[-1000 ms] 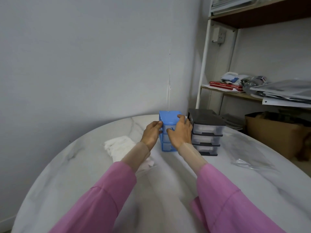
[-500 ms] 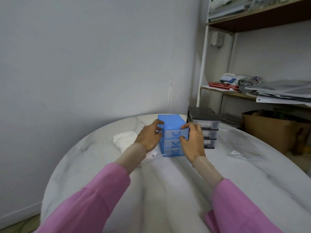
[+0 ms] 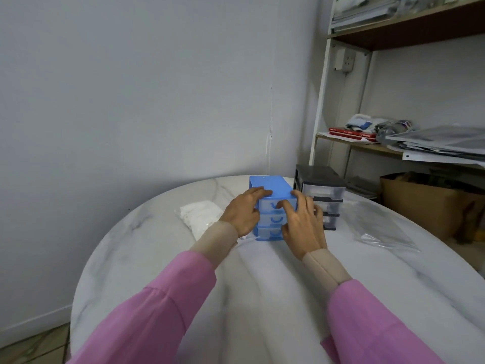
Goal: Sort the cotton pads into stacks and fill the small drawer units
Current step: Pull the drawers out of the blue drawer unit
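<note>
- Both hands were on the blue drawer unit (image 3: 270, 203), a little above the middle of the frame, in the only view, the head camera.
- Left hand (image 3: 242, 212) gripped the left side of the unit; its fingers were curled over the front edge of the blue top and the thumb lay down along the left edge of the drawers.
- Right hand (image 3: 301, 224) gripped the right side of the unit; its fingers were bent across the front of the upper drawers and over the right corner.
- Three drawers with clear fronts and blue handles stood one above another in the unit, and all three looked pushed in.
- The unit stood upright on the white marble table (image 3: 157, 258).
- A black drawer unit (image 3: 322, 195) stood just beside the blue one, on its right and a little behind it, partly hidden by the right hand.
- The bag of cotton pads (image 3: 202, 215) lay on the table left of the blue unit, behind the left wrist.
- An empty clear plastic bag (image 3: 380, 227) lay flat on the table at the right of the frame.
- Pink sleeves (image 3: 147, 316) over beige cuffs covered both arms in the lower part of the frame.
</note>
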`<control>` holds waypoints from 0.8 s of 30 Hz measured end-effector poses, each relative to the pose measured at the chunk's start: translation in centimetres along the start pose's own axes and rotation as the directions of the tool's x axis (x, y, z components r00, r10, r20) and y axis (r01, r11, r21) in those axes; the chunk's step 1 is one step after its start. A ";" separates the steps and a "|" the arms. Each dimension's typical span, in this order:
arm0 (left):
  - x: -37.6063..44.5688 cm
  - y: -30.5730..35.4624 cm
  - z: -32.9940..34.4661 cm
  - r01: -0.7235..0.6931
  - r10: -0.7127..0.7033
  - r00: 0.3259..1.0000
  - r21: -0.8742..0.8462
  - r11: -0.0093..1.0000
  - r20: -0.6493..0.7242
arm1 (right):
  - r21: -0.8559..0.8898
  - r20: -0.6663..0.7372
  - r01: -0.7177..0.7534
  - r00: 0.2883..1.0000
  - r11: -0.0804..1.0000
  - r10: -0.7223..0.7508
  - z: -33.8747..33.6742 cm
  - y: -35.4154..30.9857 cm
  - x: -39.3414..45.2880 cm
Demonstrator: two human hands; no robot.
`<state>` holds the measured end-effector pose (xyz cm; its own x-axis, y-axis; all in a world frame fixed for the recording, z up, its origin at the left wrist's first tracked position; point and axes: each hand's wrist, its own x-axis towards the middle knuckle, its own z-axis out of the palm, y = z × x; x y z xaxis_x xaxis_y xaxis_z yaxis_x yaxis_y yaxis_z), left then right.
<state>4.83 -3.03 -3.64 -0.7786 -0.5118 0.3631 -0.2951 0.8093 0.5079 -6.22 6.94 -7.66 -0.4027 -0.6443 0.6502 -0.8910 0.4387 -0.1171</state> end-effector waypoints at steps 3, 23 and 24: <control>0.0 0.1 -0.1 -0.006 0.006 1.000 0.017 1.000 -0.002 | -0.047 -0.006 0.002 1.000 0.999 -0.002 0.0 -0.2 0.3; 0.9 -0.2 -0.2 -0.011 0.011 1.000 -0.002 1.000 0.013 | 0.261 -0.132 0.348 0.937 0.900 -0.324 -2.4 2.2 -1.3; 0.9 -0.2 -0.1 -0.009 0.009 1.000 -0.006 1.000 0.001 | 0.253 -0.152 0.376 0.925 0.891 -0.347 -2.5 2.3 -1.7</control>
<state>4.22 -3.66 -3.35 -0.7821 -0.5038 0.3668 -0.2848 0.8124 0.5088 -7.11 10.59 -7.17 -0.0315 -0.6529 0.7568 -0.9987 -0.0096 -0.0499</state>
